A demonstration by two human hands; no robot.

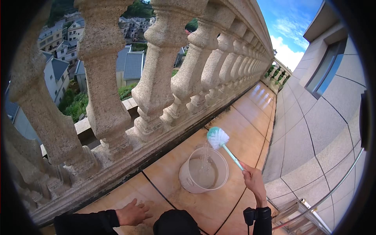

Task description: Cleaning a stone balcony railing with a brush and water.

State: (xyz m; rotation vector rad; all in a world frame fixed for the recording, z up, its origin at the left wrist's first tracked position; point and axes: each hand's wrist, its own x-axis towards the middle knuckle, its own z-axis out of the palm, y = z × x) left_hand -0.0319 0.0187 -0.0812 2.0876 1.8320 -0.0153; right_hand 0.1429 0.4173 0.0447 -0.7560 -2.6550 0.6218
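Note:
My right hand (253, 179) grips the pale green handle of a toilet brush (218, 137). Its round head has white and green bristles and is raised above the rim of a whitish plastic bucket (188, 177). Water streams from the bristles down into the bucket, where cloudy water (203, 173) stands. To the left of the bucket, my left hand (134, 213) is held over the floor with its fingers apart and nothing in it.
A rough stone balustrade (158, 76) runs along the left; rooftops show between its balusters. Orange tiles (182, 147) cover the balcony floor, wet at the far end. Along the right stands a grey panelled wall (302, 138) with a window (327, 69). A hose (332, 191) curves at lower right.

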